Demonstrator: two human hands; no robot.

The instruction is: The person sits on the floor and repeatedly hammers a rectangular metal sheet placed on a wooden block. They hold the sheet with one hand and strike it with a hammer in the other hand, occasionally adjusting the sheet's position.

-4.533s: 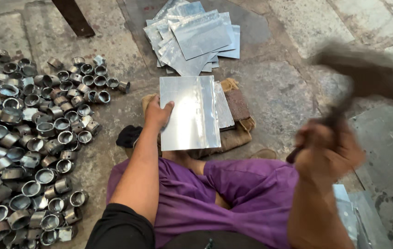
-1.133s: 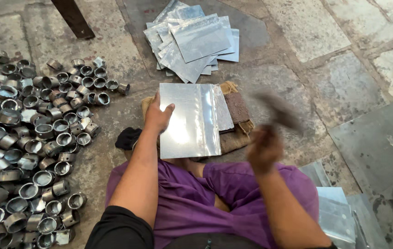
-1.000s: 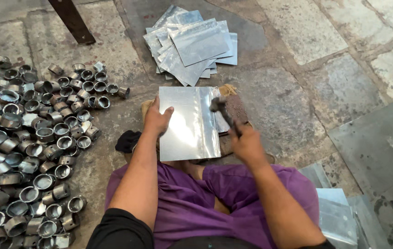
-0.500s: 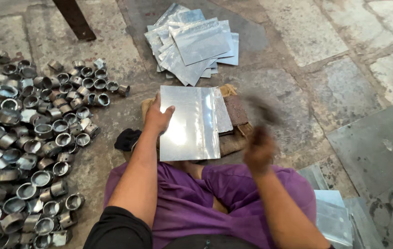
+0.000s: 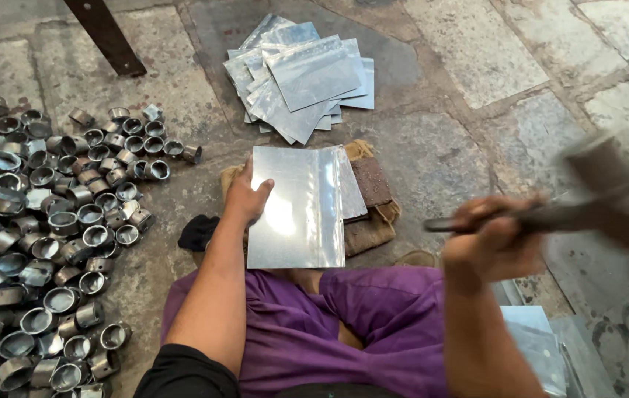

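My left hand [image 5: 248, 197] presses flat on the left edge of a shiny metal sheet [image 5: 296, 210] that lies on a brown block [image 5: 370, 200] on the stone floor. Under the sheet, other sheet edges stick out to the right. My right hand [image 5: 493, 240] is raised at the right, well off the sheet, and grips the handle of a hammer [image 5: 587, 203]. The hammer is blurred by motion, with its head up to the right. I sit cross-legged in purple trousers [image 5: 344, 332] just behind the block.
A stack of cut metal sheets [image 5: 301, 77] lies on the floor beyond the block. Several short metal rings [image 5: 49, 236] cover the floor at the left. More sheets [image 5: 543, 354] lie by my right knee. A dark wooden leg [image 5: 106, 35] stands at the top left.
My right hand struck the sheet's right edge with the hammer about a second ago and has swung up and out to the right. My left hand has stayed on the sheet.
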